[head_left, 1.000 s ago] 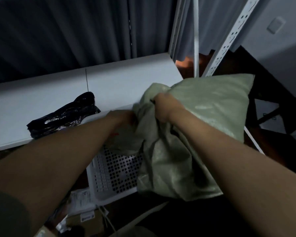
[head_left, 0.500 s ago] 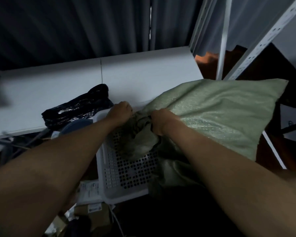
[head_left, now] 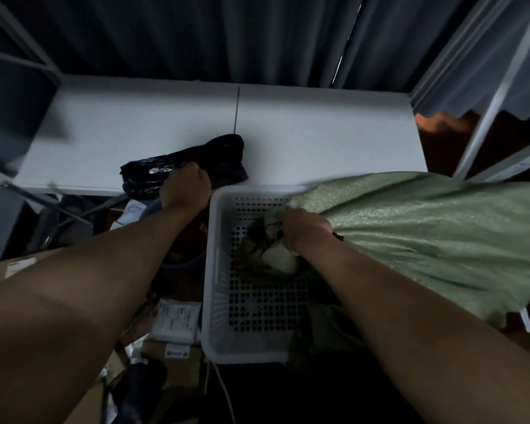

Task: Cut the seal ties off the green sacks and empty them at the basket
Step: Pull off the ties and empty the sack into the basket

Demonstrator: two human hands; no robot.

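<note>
Right hand (head_left: 306, 229) is fisted tight around the bunched mouth of the green sack (head_left: 426, 237), mid frame, arm stretched out straight. Left hand (head_left: 185, 186) is curled shut too, up by the black bag (head_left: 224, 151); can't tell if it's actually gripping it. Sack lies slumped from the right edge, its mouth over the white basket (head_left: 219, 270), some cloth showing inside. White bench (head_left: 318, 133) sits behind, boxes (head_left: 175, 321) lower left.
</note>
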